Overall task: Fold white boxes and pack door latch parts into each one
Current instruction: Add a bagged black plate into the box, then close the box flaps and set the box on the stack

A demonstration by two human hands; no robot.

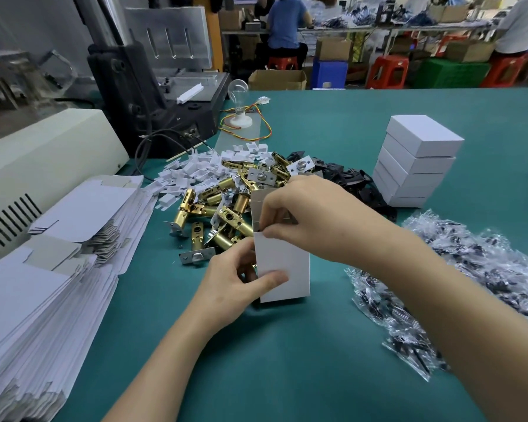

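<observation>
A white box (284,269) stands upright on the green table (287,360) in the middle of the view. My left hand (235,284) grips its lower left side, thumb across the front face. My right hand (305,217) is at the box's open top, its fingers curled and pinching the upper flap. Behind the box lies a heap of brass door latches (220,208), with black plates (357,181) to its right and small white plastic pieces (195,169) to its left.
Stacks of flat white box blanks (52,269) fill the left side. A stack of closed white boxes (415,162) stands at the right. Clear bags of screws (470,284) lie at the right front. A machine (153,86) and a light bulb (238,89) stand at the back.
</observation>
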